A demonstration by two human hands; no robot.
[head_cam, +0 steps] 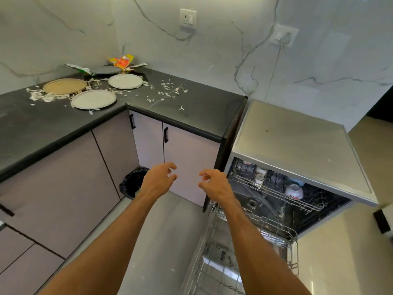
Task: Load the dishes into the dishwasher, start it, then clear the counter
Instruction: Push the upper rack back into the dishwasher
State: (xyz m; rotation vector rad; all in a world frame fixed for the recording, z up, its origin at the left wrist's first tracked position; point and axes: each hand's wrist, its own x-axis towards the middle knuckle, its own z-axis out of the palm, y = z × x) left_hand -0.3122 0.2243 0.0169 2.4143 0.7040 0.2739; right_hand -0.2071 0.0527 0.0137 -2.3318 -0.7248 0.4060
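While the left hand [160,178] and right hand [213,183] hover empty, fingers loosely curled, the plates [93,99] lie on the worktop [42,128] at ten o'clock. The dishwasher [297,145] at four o'clock stands open, its rack [276,236] drawn out, likely to receive them.

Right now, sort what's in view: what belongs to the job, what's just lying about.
Job: tan plate, near white plate, far white plate, dark plate, dishwasher, lower rack, scraps, wrappers, bin.
Just there: wall socket, cable, cupboard doors.
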